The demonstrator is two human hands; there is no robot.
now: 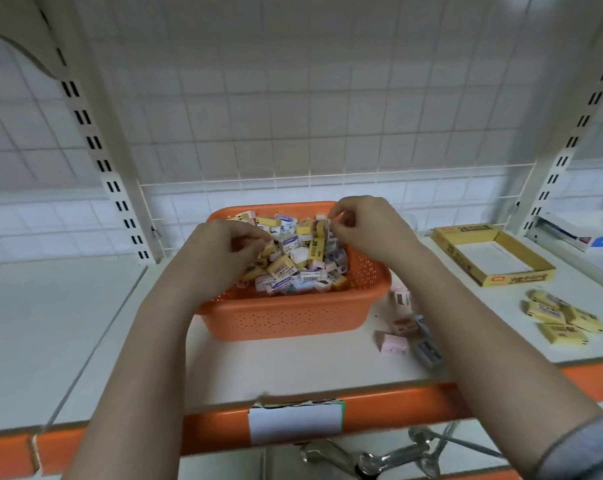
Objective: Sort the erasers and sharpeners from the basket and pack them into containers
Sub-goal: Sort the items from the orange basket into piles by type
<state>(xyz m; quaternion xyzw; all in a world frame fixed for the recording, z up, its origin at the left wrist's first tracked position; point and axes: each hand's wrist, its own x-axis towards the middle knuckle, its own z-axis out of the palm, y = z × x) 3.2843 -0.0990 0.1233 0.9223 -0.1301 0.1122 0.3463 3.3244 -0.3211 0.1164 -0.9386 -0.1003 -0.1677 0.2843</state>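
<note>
Two bare hands reach into an orange perforated plastic basket point(286, 317) that sits on a white metal shelf point(85, 323) with an orange front edge. The basket is heaped with small wrapped erasers and sharpeners point(293, 258), mostly yellow, white and pale pink, many showing barcodes.

The left hand point(230, 244) is at the basket's left side, fingers curled down into the pile and closed around small yellow pieces. The right hand point(366, 225) is raised over the basket's back right corner, thumb and fingertips pinched together on something small; what it pinches is too blurred to tell.

Just right of the basket, on the shelf, lies a loose scatter of pink and grey-blue sharpeners point(407, 330), partly hidden by the right forearm. Farther right is a small pile of yellow rectangular erasers point(563, 317). Behind that pile stands an open, shallow yellow cardboard box point(466, 261) with a white bottom.

A white wire grid panel point(293, 116) forms the back of the shelf, with slotted uprights on both sides. A blank white label point(295, 424) is fixed to the orange edge. Below it, shiny metal hooks point(390, 459) show on a lower level.
</note>
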